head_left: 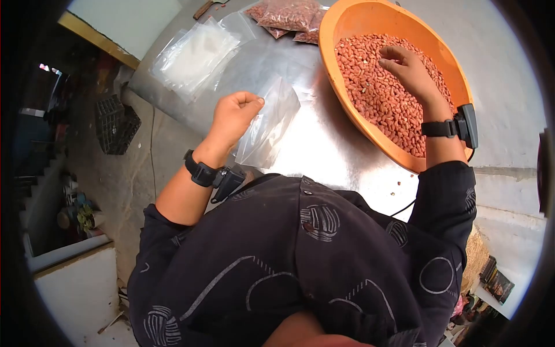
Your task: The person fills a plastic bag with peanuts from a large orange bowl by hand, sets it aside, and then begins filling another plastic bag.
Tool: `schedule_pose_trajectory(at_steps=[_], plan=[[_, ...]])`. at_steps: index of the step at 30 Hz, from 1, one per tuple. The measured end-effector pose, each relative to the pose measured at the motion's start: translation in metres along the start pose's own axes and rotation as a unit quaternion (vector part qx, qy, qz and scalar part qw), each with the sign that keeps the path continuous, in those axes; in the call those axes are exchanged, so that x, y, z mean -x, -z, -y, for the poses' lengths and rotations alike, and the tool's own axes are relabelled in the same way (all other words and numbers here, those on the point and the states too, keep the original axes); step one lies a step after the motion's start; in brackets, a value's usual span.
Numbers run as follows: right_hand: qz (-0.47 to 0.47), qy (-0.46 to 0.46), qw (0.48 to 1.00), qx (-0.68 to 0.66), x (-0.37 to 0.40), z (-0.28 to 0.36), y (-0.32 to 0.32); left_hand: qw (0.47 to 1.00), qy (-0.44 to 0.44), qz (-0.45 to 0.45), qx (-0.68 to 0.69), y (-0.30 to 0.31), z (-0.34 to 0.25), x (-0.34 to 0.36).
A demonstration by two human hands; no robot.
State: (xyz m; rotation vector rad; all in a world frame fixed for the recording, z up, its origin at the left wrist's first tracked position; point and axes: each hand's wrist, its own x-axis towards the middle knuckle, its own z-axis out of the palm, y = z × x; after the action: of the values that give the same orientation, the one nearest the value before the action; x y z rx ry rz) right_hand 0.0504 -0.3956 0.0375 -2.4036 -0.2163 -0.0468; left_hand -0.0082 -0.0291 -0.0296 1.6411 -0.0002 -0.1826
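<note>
My left hand (pixel 236 115) is closed, thumb and fingers pinching the edge of a clear plastic bag (pixel 270 132). The bag hangs flat and looks empty, over the shiny metal table (pixel 315 139). On the right, my right hand (pixel 409 74) hovers over or just touches the reddish peanuts (pixel 376 95) heaped in an orange basin (pixel 370 151). Its fingers are curved and apart, and I see nothing held in them. Whether the fingertips meet the peanuts is hard to tell.
A stack of flat clear bags (pixel 196 58) lies at the table's back left. Several bags filled with peanuts (pixel 289 14) sit at the back, beside the basin. A few loose peanuts (pixel 394 194) lie near the front edge. A dark crate (pixel 117 124) stands on the floor at left.
</note>
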Motion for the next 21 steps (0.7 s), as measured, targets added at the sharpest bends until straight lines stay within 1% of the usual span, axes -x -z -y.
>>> schedule_pose_trajectory(at_steps=[2,3,5,6,7,8,9,10,11,13,14,16,19,21], plan=[[-0.006,-0.022,0.993,0.115,-0.025,-0.045,-0.010,0.992,-0.048,-0.034,-0.110,0.011,-0.012,-0.006],[0.006,-0.031,0.991,0.133,-0.033,-0.058,-0.016,0.982,-0.070,-0.052,-0.165,0.018,-0.019,-0.008],[0.030,-0.050,0.984,0.169,-0.047,-0.080,-0.028,0.946,-0.131,-0.119,-0.271,0.025,-0.041,-0.007],[0.029,-0.049,0.986,0.157,-0.054,-0.089,-0.033,0.921,-0.161,-0.151,-0.322,0.028,-0.052,-0.007],[0.029,-0.047,0.988,0.146,-0.060,-0.098,-0.039,0.896,-0.155,-0.159,-0.385,0.032,-0.059,-0.007],[0.028,-0.045,0.990,0.134,-0.067,-0.106,-0.046,0.879,-0.155,-0.160,-0.421,0.030,-0.061,-0.008],[0.055,-0.085,0.995,0.022,-0.074,-0.109,-0.053,0.861,-0.155,-0.162,-0.456,0.027,-0.063,-0.007],[0.070,-0.066,0.995,0.032,-0.077,-0.112,-0.057,0.842,-0.154,-0.163,-0.490,0.024,-0.064,-0.007],[0.086,-0.047,0.994,0.044,-0.079,-0.115,-0.064,0.855,-0.146,-0.141,-0.478,0.020,-0.062,-0.007],[0.111,-0.013,0.991,0.075,-0.073,-0.100,-0.075,0.878,-0.131,-0.095,-0.451,0.007,-0.051,-0.009],[0.122,-0.049,0.989,0.063,-0.067,-0.093,-0.082,0.885,-0.116,-0.078,-0.444,0.000,-0.047,-0.011],[0.121,0.044,0.981,0.146,-0.045,-0.073,-0.079,0.899,-0.086,-0.041,-0.428,-0.012,-0.037,-0.017],[0.169,0.049,0.970,0.168,-0.016,-0.060,-0.068,0.935,-0.075,0.011,-0.346,-0.024,-0.013,-0.031],[0.196,0.081,0.960,0.185,0.003,-0.054,-0.062,0.963,-0.054,0.029,-0.261,-0.035,-0.002,-0.035]])
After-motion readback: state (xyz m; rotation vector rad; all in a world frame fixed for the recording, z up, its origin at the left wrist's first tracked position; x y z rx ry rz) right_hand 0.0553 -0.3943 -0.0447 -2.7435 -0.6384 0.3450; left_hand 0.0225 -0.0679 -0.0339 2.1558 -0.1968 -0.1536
